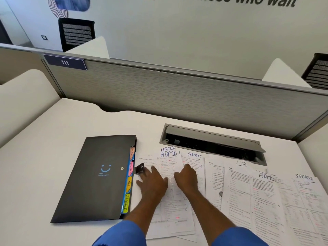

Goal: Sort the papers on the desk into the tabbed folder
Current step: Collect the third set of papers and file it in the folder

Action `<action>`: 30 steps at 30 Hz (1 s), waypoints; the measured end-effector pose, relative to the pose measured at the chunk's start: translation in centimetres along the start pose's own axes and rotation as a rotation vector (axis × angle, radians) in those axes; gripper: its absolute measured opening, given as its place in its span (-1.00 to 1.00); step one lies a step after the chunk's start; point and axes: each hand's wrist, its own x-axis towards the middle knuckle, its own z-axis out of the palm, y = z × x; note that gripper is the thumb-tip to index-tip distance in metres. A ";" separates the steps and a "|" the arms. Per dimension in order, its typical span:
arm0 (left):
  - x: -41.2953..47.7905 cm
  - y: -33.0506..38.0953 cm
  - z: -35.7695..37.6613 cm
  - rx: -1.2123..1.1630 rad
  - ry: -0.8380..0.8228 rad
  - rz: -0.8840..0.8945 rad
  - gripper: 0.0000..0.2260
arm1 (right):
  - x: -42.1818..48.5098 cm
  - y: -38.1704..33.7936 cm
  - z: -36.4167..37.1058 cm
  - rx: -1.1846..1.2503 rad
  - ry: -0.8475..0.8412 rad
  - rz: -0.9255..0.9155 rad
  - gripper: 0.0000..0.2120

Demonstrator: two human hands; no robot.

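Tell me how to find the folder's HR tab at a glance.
Find the black folder on the left of the desk. Coloured tabs run down its right edge, and the HR tab is third from the far end, between the pink FINANCE tab and the green SPORTS tab. Its amber colour and two-letter label set it apart.

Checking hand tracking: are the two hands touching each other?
Apart. The head view shows a strip of white paper between the left hand and the right hand.

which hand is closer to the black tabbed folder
Left. The left hand lies right beside the black tabbed folder, close to its strap; the right hand sits farther right on the papers.
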 end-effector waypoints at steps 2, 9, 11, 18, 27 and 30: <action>0.0 -0.1 -0.1 -0.014 0.000 0.008 -0.30 | 0.0 -0.3 0.0 0.022 -0.009 0.011 -0.58; 0.3 0.0 -0.3 -0.050 0.000 0.013 -0.36 | 0.7 -0.4 0.6 0.108 -0.044 0.062 -0.72; 0.2 0.2 -0.4 -0.053 0.000 0.012 -0.36 | 0.7 -0.4 0.5 0.139 -0.061 0.082 -0.79; 0.2 0.0 -0.4 -0.043 0.014 0.028 -0.39 | 0.5 -0.2 -0.3 0.296 -0.115 0.126 -0.86; 0.4 0.4 -0.4 -0.109 0.025 0.036 -0.51 | -0.2 -0.8 -1.9 0.482 -0.177 0.095 -0.81; 0.1 0.6 -0.4 -0.136 0.059 0.076 -0.49 | -0.5 -0.7 -3.3 0.523 -0.194 0.054 -0.77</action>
